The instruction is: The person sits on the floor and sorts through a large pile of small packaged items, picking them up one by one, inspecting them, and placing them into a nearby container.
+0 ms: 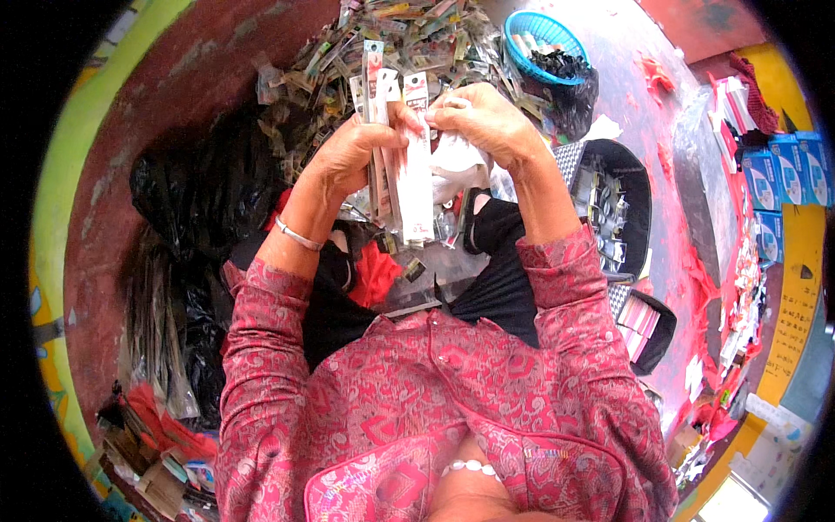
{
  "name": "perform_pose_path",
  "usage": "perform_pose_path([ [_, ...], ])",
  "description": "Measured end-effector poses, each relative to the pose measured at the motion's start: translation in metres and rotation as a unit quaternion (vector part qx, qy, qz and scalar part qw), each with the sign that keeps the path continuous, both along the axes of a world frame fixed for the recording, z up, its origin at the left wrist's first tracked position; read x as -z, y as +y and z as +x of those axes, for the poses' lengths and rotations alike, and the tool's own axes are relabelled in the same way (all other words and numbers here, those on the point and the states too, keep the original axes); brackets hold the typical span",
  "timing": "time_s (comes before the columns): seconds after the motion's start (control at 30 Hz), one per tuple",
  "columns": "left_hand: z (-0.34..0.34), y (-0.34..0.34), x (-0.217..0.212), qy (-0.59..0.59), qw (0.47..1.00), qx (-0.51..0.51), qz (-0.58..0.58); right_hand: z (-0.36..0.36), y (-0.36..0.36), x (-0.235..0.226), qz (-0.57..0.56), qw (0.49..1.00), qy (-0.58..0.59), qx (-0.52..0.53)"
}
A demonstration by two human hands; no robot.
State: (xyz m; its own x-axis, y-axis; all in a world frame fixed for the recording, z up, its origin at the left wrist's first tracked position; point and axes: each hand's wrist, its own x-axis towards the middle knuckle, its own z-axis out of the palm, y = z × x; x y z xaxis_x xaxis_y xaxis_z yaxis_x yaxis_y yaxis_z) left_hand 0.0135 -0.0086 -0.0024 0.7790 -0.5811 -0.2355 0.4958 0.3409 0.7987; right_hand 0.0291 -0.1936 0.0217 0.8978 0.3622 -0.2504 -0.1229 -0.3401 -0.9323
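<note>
left fingers grip slim packets, long axes pointing forward; right fingers curl, their hold unclear.

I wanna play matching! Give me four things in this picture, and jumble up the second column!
Column one:
1. Left hand
2. Basket
3. Bracelet
4. Necklace

Column two:
A. Around the left wrist
B. Strung with white beads
C. Holding slim packets
D. Blue, near the picture's top

Right pairs: 1-C, 2-D, 3-A, 4-B
</note>
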Motion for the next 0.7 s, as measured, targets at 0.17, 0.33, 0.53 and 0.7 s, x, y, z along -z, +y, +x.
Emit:
perform_pose_path([
  [0.17,0.001,0.001,0.01,-0.005,1.0,0.005,-0.001,0.001,-0.001,0.006,-0.06,0.997,-0.046,-0.01],
  [0.33,0.004,0.003,0.013,-0.007,1.0,0.002,0.018,0.003,-0.005,-0.002,-0.062,0.997,-0.046,0.014],
  [0.53,0.001,-0.003,0.009,0.027,0.999,-0.034,0.021,0.006,-0.012,0.001,0.046,0.997,0.026,0.059],
  [0.7,0.001,-0.006,0.016,0.061,0.996,-0.065,0.023,-0.002,0.006,-0.004,0.075,0.995,0.057,0.03],
])
